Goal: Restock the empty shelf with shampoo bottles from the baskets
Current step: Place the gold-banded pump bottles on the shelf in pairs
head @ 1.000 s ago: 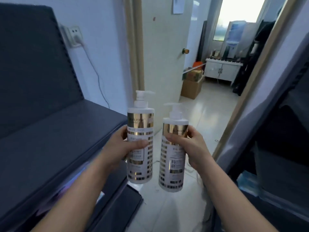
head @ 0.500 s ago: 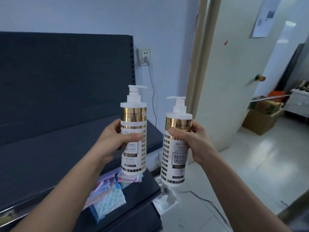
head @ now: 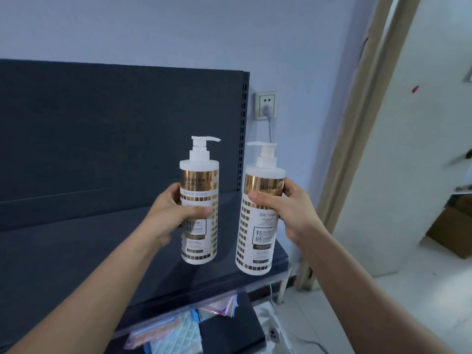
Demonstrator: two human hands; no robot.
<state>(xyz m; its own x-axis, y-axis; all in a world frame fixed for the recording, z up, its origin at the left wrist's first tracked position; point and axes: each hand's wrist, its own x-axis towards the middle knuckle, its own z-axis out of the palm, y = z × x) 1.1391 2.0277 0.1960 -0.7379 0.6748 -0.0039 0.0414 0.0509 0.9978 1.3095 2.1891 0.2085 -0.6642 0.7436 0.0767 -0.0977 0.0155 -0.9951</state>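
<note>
I hold two white pump bottles of shampoo with gold bands, both upright in the air. My left hand grips the left shampoo bottle around its middle. My right hand grips the right shampoo bottle just below its gold band. Both bottles hover above the right end of the bare dark shelf, in front of its dark back panel. No basket is in view.
A lower shelf holds pastel packets. A wall socket with a plugged cable sits right of the shelf upright. A power strip lies on the floor. An open door and a cardboard box are at right.
My view has swung left toward the shelf. Both bottles, still in my hands, are now over the shelf's right end and nearer its back panel.
</note>
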